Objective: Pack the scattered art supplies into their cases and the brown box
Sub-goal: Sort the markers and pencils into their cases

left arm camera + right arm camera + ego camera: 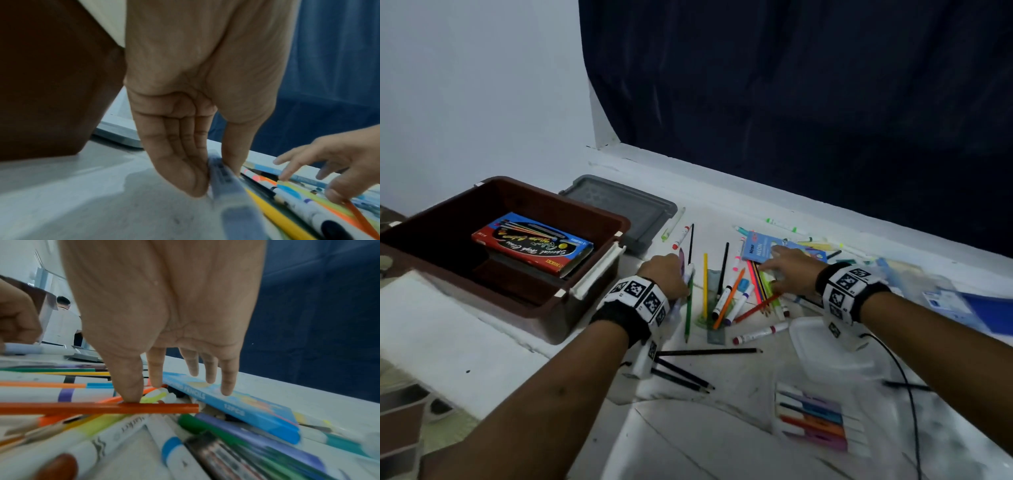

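Observation:
Loose pencils and markers [726, 291] lie scattered on the white table. My left hand [683, 274] pinches a pale purple marker [226, 183] between thumb and fingers, just right of the brown box [500, 298]. A red-and-blue pencil case [534, 245] lies inside that box. My right hand [774, 270] hovers over the pile with its fingers spread and straight. Its thumb [131, 394] presses on an orange-red pencil [164, 408], and the other fingers reach over a blue pencil box [236, 404].
A grey lid [626, 209] lies behind the brown box. A clear case of markers [815, 425] and a clear plastic lid [825, 349] sit at the near right. A blue folder [983, 308] is at the far right. A dark curtain [791, 102] hangs behind the table.

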